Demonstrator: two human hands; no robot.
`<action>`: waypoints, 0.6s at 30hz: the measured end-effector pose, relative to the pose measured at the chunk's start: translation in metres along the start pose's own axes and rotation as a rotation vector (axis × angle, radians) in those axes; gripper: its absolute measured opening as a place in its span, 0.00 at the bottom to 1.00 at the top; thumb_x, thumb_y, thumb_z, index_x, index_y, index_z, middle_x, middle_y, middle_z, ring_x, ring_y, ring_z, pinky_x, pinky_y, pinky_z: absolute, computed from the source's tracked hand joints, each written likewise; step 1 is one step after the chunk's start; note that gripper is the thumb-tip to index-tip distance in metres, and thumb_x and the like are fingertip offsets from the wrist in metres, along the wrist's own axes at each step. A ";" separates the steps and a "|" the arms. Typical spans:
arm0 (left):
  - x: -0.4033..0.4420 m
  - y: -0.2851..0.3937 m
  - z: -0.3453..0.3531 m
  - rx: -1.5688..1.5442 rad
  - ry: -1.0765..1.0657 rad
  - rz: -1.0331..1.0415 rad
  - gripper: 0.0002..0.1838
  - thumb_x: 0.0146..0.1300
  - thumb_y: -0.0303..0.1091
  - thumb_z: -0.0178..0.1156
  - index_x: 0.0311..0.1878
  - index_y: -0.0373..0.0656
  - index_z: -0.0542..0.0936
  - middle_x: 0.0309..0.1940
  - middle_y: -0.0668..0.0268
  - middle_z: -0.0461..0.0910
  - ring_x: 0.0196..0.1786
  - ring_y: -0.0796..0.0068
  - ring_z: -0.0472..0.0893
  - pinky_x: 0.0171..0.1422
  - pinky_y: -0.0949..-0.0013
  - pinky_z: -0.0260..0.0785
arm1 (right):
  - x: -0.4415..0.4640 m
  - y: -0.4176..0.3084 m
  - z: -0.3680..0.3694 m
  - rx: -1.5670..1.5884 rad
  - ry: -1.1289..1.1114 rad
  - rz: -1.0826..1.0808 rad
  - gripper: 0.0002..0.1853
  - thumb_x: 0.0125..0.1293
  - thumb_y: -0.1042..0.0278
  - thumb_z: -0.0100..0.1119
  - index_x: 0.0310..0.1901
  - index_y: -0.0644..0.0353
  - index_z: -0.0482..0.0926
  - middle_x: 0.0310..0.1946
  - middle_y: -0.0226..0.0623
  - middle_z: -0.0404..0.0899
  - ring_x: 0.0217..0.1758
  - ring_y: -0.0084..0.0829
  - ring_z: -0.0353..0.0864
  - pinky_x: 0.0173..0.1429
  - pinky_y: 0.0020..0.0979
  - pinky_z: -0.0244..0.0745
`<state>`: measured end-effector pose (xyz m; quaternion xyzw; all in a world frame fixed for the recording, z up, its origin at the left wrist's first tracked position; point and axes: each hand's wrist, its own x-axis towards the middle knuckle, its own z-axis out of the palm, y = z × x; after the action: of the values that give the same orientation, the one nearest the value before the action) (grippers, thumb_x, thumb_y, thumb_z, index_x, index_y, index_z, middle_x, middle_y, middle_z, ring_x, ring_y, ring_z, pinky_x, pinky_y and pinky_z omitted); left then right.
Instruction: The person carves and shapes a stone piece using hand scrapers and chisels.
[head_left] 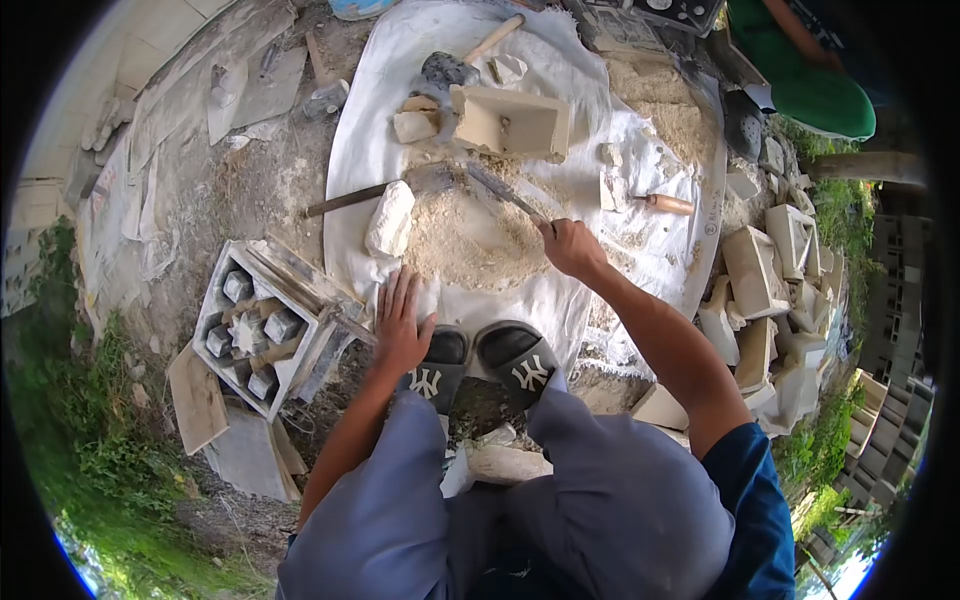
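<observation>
My right hand [572,247] is closed round the end of a long flat metal tool [505,191], whose far end points up and left over a patch of pale crumbs [480,240]. Flat on the white sheet [360,120], my left hand [402,318] has its fingers spread and holds nothing. Just above its fingertips lies a whitish block [390,220]. A dark bar [350,200] lies left of that block. Farther up is a hollow, box-shaped beige block [512,124], with smaller broken pieces [416,125] to its left.
A hammer [452,70] lies at the top of the sheet. A wooden-handled tool [668,204] is at right, near piled broken blocks [755,272]. A hexagonal mould [262,328] stands at left. Another person's green-clothed part [815,90] shows at upper right.
</observation>
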<state>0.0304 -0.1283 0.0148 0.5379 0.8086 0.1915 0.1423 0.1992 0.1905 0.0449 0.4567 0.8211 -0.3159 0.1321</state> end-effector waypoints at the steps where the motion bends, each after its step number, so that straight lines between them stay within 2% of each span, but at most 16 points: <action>1: -0.001 0.000 0.001 0.004 0.004 0.008 0.42 0.73 0.44 0.59 0.84 0.34 0.59 0.86 0.47 0.53 0.88 0.45 0.51 0.91 0.43 0.39 | -0.003 -0.004 -0.003 0.001 0.000 0.001 0.37 0.84 0.36 0.40 0.37 0.66 0.84 0.33 0.64 0.85 0.44 0.67 0.85 0.51 0.61 0.76; 4: 0.001 -0.006 -0.002 -0.001 -0.002 0.023 0.41 0.74 0.44 0.58 0.84 0.34 0.58 0.86 0.46 0.52 0.88 0.44 0.50 0.91 0.43 0.38 | -0.005 -0.013 -0.001 0.122 0.008 -0.038 0.38 0.84 0.35 0.39 0.38 0.66 0.85 0.34 0.63 0.86 0.44 0.67 0.85 0.52 0.61 0.76; 6: -0.002 -0.004 0.000 -0.033 -0.009 0.019 0.41 0.75 0.45 0.57 0.84 0.33 0.58 0.86 0.45 0.52 0.88 0.43 0.49 0.91 0.42 0.38 | -0.009 -0.014 0.010 0.143 0.152 -0.142 0.38 0.84 0.35 0.40 0.38 0.66 0.85 0.34 0.63 0.86 0.43 0.67 0.85 0.52 0.61 0.77; 10: 0.001 -0.004 -0.002 -0.024 0.006 0.025 0.41 0.75 0.45 0.58 0.83 0.33 0.59 0.85 0.45 0.53 0.88 0.43 0.49 0.90 0.42 0.38 | 0.004 -0.028 0.003 0.000 0.010 -0.030 0.37 0.84 0.36 0.42 0.36 0.66 0.84 0.32 0.65 0.84 0.43 0.69 0.84 0.51 0.61 0.77; 12: -0.001 -0.004 0.000 -0.013 0.020 0.012 0.41 0.72 0.45 0.60 0.83 0.35 0.61 0.85 0.47 0.55 0.88 0.44 0.52 0.90 0.42 0.40 | -0.004 -0.026 0.006 0.129 0.080 -0.131 0.37 0.84 0.37 0.42 0.35 0.67 0.84 0.31 0.67 0.83 0.42 0.70 0.84 0.51 0.61 0.78; 15: -0.002 -0.006 0.000 -0.027 0.002 0.007 0.41 0.73 0.44 0.60 0.83 0.35 0.61 0.85 0.47 0.54 0.88 0.45 0.51 0.90 0.42 0.40 | -0.006 -0.023 0.022 0.060 0.162 -0.163 0.37 0.84 0.37 0.43 0.34 0.68 0.84 0.30 0.68 0.82 0.41 0.70 0.84 0.50 0.62 0.77; 16: 0.000 -0.005 0.001 -0.027 0.004 0.008 0.41 0.73 0.44 0.60 0.83 0.35 0.61 0.85 0.47 0.54 0.88 0.45 0.51 0.90 0.42 0.40 | 0.003 -0.027 0.019 0.020 0.023 -0.048 0.37 0.83 0.37 0.44 0.33 0.68 0.84 0.30 0.69 0.82 0.41 0.71 0.84 0.50 0.62 0.76; 18: -0.001 -0.005 0.000 -0.021 0.012 0.013 0.41 0.73 0.45 0.59 0.83 0.35 0.61 0.85 0.46 0.55 0.88 0.44 0.52 0.90 0.42 0.41 | -0.003 -0.025 0.018 0.103 0.049 -0.029 0.37 0.83 0.38 0.45 0.34 0.68 0.84 0.30 0.69 0.82 0.41 0.71 0.83 0.50 0.62 0.76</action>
<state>0.0263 -0.1313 0.0126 0.5406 0.8037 0.2042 0.1418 0.1783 0.1671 0.0423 0.4588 0.8133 -0.3481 0.0836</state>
